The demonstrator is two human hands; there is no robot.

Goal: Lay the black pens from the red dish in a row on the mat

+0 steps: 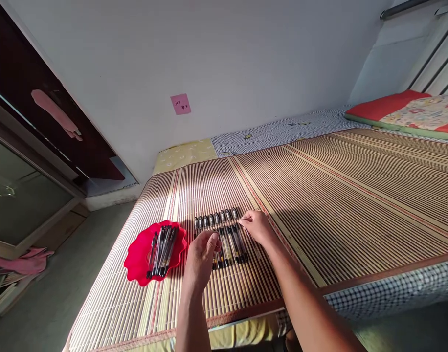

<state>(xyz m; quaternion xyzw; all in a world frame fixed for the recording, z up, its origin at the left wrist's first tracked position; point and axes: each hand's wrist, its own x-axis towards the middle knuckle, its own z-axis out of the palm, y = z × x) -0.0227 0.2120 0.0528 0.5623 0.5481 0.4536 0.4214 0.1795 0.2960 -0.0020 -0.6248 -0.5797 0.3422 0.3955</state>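
Note:
A row of black pen caps (pixel 216 217) lies on the bamboo mat (pixel 260 274). Below it is a row of clear-barrelled pens (pixel 231 244), side by side, partly hidden by my left hand. My left hand (pixel 202 252) is closed over the left part of the pens, thumb against fingers; what it holds, if anything, is hidden. At the right end of the caps, my right hand (pixel 257 226) pinches with thumb and forefinger; anything between them is too small to name. Left of my hands, a red scalloped plate (pixel 138 259) bears a bundle of capped pens (pixel 163 249).
The mat covers a bed against a white wall (pixel 246 63) that has a pink note (pixel 180 104) on it. Folded red and floral bedding (pixel 403 112) lies at the far right. A dark door (pixel 36 63) and a glass-fronted cabinet (pixel 18 190) stand at the left.

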